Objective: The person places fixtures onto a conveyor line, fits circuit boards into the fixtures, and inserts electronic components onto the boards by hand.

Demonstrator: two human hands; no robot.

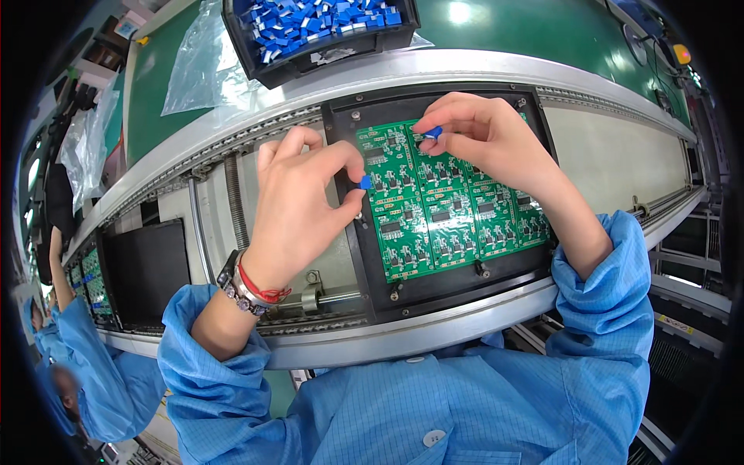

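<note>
A green circuit board panel (pixel 434 213), covered in small chips and solder points, lies in a black carrier frame (pixel 372 287) on the conveyor. At the panel's left edge, my left hand (pixel 306 190) pinches a small blue component (pixel 365 183) between thumb and forefinger. Over the panel's upper middle, my right hand (pixel 488 136) holds another blue component (pixel 433 133) in its fingertips. Both pieces look like small block-shaped connectors; their undersides are hidden. The left wrist wears a watch, a bracelet and a red cord.
Beyond the rail, a black bin (pixel 325 39) full of blue and white components stands on the green bench (pixel 465 27). Clear plastic bags (pixel 205 70) lie beside it. Metal rails and a chain border the carrier. At left, another person in blue (pixel 116 380) sits by a second carrier (pixel 147 267).
</note>
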